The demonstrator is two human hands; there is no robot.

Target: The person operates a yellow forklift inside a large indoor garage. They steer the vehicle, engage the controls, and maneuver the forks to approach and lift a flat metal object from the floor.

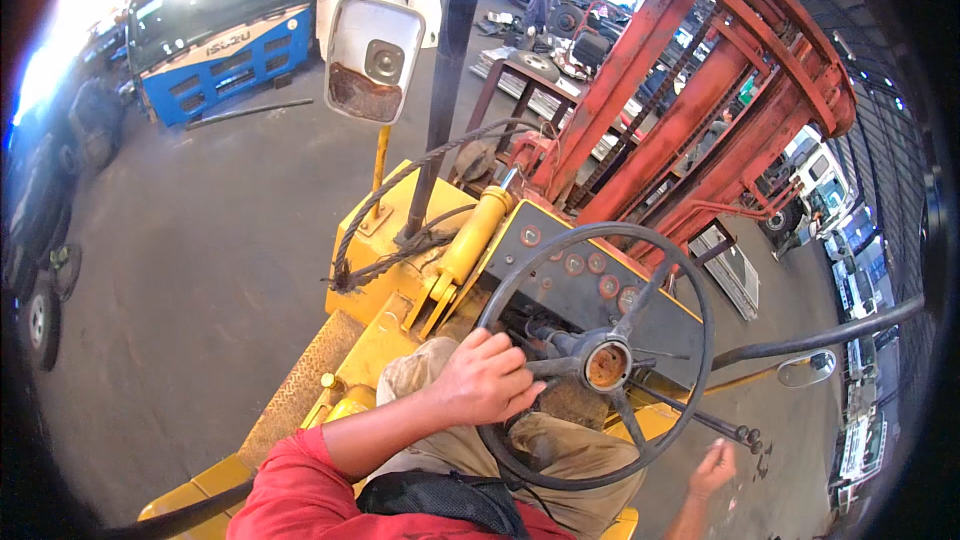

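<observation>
A black steering wheel (pixel 607 365) with a rusty hub stands in front of me on a yellow machine. My left hand (pixel 485 380) is closed round the left side of its rim. To the right of the wheel, two long levers with black knobs (pixel 745 434) reach out from the column. My right hand (pixel 712 468) is just below these knobs, apart from them, its fingers curled in with nothing visible in them. Beyond the wheel lies a dark dashboard (pixel 650 312) with several round red-rimmed gauges.
Ahead rises a red lifting mast (pixel 690 90) with a chain. A yellow hydraulic cylinder (pixel 476 235) and a white-backed mirror (pixel 372 60) are at the left front. Farther off stand a blue truck cab (pixel 225 50), tyres (pixel 42 320), a person (pixel 540 10) and a white truck (pixel 822 180).
</observation>
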